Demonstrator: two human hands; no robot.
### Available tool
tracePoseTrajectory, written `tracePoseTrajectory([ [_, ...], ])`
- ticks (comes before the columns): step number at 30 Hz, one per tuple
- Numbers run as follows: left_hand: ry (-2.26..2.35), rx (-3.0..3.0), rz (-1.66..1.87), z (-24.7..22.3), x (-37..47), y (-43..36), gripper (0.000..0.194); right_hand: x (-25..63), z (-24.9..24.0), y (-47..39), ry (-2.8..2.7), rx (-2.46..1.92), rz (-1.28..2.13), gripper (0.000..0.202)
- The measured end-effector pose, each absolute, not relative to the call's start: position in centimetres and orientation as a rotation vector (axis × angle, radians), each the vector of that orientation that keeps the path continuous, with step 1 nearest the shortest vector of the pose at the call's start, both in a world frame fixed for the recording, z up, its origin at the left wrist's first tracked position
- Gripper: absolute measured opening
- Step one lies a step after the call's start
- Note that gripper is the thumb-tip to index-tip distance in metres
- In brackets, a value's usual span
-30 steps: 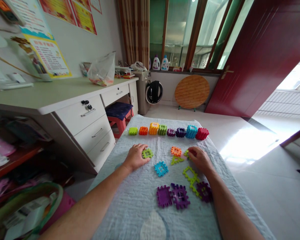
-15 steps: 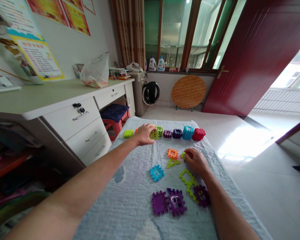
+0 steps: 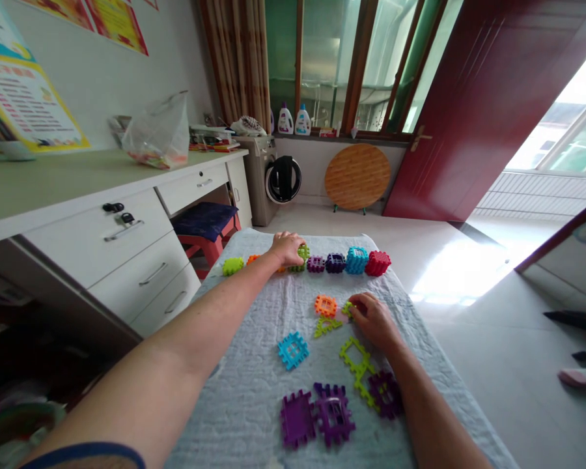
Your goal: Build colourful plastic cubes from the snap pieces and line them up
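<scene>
My left hand (image 3: pixel 287 250) is at the far row of toothed plastic building tiles, fingers curled round the green tile stack (image 3: pixel 301 256). Part of that stack is hidden by my fingers. My right hand (image 3: pixel 375 319) rests on the blanket with its fingertips closed on a small lime-green tile (image 3: pixel 346 309). Beside it lie an orange square tile (image 3: pixel 325 305) and a lime triangular tile (image 3: pixel 327 326). Closer to me are a light-blue tile (image 3: pixel 293 350), lime frame tiles (image 3: pixel 355 357), a solid purple tile (image 3: pixel 297 419), a purple window tile (image 3: pixel 334 417) and a dark purple tile (image 3: pixel 385 393).
Along the row stand a lime stack (image 3: pixel 233 266), a small purple stack (image 3: pixel 316 264), a dark blue stack (image 3: pixel 335 262), a blue stack (image 3: pixel 357 260) and a red stack (image 3: pixel 377 263). A pale blanket (image 3: pixel 244 391) covers the table. A white desk (image 3: pixel 127 241) stands at left.
The view has turned a little to the right. My left hand has shifted right against the green stack. My right hand stays at the lime-green tile.
</scene>
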State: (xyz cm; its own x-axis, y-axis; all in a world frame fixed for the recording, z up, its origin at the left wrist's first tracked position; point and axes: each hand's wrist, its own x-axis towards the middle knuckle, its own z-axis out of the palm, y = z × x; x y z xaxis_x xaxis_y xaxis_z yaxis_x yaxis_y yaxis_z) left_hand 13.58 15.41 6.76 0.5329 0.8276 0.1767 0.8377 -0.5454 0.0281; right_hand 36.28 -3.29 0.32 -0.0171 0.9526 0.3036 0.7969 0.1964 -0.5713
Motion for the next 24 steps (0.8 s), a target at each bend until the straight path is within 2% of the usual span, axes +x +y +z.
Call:
tracePoseTrajectory([
  [9, -1.496, -2.728, -0.137, 6.8, 14.0, 16.0, 0.048, 36.3, 0.4, -3.3, -1.838, -1.621, 0.339, 0.016],
  [14, -1.529, -2.74, -0.116, 7.2, 13.1, 16.1, 0.073, 36.2, 0.4, -3.3, -1.833, -1.627, 0.345, 0.016],
  [18, -1.618, -2.778, 0.052, 7.6, 11.2, 16.6, 0.089, 36.2, 0.3, -3.3, -1.826, -1.629, 0.346, 0.016],
  [21, -1.68, -2.781, 0.17, 7.5, 9.9, 17.0, 0.084, 36.2, 0.2, -3.3, -1.829, -1.629, 0.337, 0.017],
  [24, -1.669, -2.785, 0.158, 7.2, 9.2, 17.4, 0.071, 36.3, 0.1, -3.2, -1.832, -1.631, 0.338, 0.017],
])
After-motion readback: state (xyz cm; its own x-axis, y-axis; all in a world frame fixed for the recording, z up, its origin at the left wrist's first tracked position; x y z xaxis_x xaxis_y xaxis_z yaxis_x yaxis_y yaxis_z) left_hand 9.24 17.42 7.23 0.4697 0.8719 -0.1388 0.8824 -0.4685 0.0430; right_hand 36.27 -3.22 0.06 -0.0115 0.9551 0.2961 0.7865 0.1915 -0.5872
